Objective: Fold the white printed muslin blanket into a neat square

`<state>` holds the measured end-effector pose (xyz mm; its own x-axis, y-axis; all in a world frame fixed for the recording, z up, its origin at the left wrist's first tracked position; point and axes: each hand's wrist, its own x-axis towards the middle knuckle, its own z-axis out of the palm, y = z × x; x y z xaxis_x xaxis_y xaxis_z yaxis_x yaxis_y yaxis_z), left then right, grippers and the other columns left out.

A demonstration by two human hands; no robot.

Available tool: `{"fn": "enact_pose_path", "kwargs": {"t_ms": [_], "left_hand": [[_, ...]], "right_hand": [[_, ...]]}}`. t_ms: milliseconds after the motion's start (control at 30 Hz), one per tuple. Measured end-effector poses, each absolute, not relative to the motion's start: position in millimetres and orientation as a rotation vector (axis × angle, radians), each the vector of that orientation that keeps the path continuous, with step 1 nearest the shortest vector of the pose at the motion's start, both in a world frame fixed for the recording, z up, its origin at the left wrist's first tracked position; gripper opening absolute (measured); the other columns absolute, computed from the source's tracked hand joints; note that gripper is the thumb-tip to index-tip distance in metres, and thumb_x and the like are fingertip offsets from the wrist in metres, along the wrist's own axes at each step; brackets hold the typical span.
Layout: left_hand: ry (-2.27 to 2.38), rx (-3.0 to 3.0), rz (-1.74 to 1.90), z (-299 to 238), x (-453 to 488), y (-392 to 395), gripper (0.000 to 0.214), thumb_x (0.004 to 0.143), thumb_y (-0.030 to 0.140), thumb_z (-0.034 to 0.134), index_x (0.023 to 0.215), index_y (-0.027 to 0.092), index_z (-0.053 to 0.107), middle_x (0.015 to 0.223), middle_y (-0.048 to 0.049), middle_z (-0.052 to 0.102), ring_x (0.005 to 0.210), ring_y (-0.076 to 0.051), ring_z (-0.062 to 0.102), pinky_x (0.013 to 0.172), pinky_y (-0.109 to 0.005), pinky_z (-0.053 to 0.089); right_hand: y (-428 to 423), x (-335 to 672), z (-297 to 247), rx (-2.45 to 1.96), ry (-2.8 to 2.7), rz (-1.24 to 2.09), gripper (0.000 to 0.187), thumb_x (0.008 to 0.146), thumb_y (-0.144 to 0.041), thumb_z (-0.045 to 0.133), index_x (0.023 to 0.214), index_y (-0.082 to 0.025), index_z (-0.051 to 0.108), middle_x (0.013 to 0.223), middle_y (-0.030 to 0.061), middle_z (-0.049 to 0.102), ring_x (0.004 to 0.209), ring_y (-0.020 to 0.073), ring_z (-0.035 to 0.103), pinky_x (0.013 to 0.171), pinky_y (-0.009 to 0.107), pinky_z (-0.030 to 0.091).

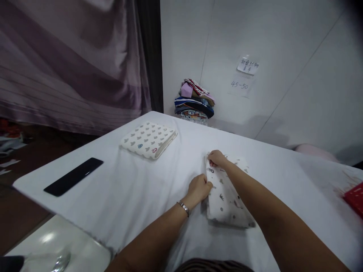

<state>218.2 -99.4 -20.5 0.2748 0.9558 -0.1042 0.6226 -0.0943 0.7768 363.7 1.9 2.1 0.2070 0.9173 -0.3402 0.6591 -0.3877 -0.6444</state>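
A folded white cloth (224, 200) with small grey and dark prints lies on the white table in front of me. At its left edge my left hand (200, 187) is closed, thumb and fingers pinching the fabric. Higher up, at the cloth's far left corner, my right hand (217, 158) is closed on it too, and my right forearm crosses over the cloth and hides part of it. Further left on the table rests a second folded cloth (149, 139), white with grey cloud-like shapes and a few coloured ones; neither hand touches it.
A black flat object (74, 176) lies near the table's left edge. Behind the table a stack of folded clothes (194, 100) stands against the wall below handwritten paper signs (247, 66). Something red (354, 199) sits at the right edge; a purple curtain (73, 60) hangs at left.
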Motion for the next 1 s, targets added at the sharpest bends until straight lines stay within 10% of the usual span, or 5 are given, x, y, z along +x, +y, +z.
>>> {"fn": "enact_pose_path", "kwargs": {"t_ms": [367, 733, 1000], "left_hand": [[1.428, 1.635, 0.539, -31, 219, -92, 0.026, 0.074, 0.023, 0.058, 0.099, 0.016, 0.057, 0.088, -0.0035, 0.067, 0.077, -0.016, 0.060, 0.063, -0.023, 0.040], [1.359, 1.646, 0.569, -32, 223, -94, 0.018, 0.074, 0.020, 0.054, 0.091, 0.016, 0.061, 0.089, -0.0042, 0.069, 0.077, -0.016, 0.060, 0.064, -0.023, 0.042], [1.403, 1.853, 0.553, -33, 225, -97, 0.011, 0.080, 0.019, 0.047, 0.083, 0.016, 0.058, 0.081, -0.0050, 0.066, 0.072, -0.016, 0.057, 0.063, -0.025, 0.039]], "right_hand": [[-7, 370, -2, -1.872, -1.359, 1.107, 0.010, 0.083, -0.016, 0.051, 0.077, -0.013, 0.058, 0.072, 0.0067, 0.069, 0.053, 0.0109, 0.062, 0.052, 0.021, 0.050], [-42, 377, -21, -1.717, -1.761, 0.534, 0.030, 0.075, -0.010, 0.047, 0.097, -0.017, 0.066, 0.099, 0.0049, 0.069, 0.094, 0.0166, 0.061, 0.091, 0.030, 0.045], [-29, 373, -26, -1.738, -2.230, 0.315, 0.041, 0.090, -0.027, 0.043, 0.129, -0.016, 0.054, 0.144, 0.0105, 0.041, 0.139, 0.0259, 0.024, 0.111, 0.046, 0.022]]}}
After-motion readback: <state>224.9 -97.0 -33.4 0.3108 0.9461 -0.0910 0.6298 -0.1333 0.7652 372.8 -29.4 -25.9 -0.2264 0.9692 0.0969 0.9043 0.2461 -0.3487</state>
